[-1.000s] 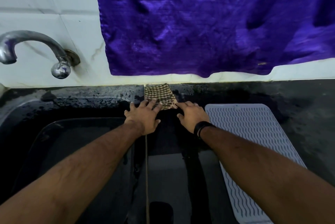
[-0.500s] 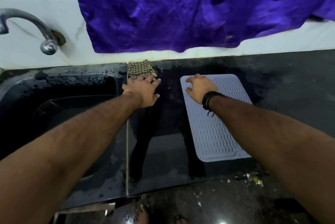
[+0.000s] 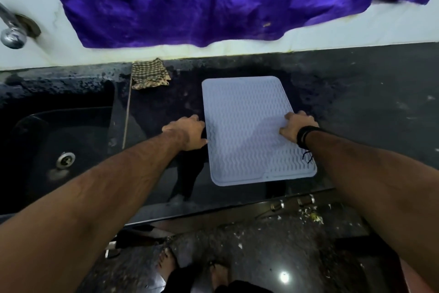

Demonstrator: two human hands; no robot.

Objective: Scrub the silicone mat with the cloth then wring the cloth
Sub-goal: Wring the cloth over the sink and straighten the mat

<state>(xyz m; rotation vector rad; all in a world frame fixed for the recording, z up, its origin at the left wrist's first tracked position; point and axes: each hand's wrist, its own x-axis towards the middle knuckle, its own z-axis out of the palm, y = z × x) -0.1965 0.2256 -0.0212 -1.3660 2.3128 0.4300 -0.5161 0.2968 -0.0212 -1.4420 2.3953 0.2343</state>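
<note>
left hand seemingly gripping mat edge | right hand likewise | cloth untouched

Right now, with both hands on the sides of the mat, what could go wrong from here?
1. The silicone mat lies near the counter front edge; pulling it closer could let it droop or slide off.
2. The counter looks wet, so the mat may skid during scrubbing.
3. The checked cloth sits far back by the wall, and neither the left hand nor the right hand holds it; reaching for it leaves the mat unsteadied.
</note>
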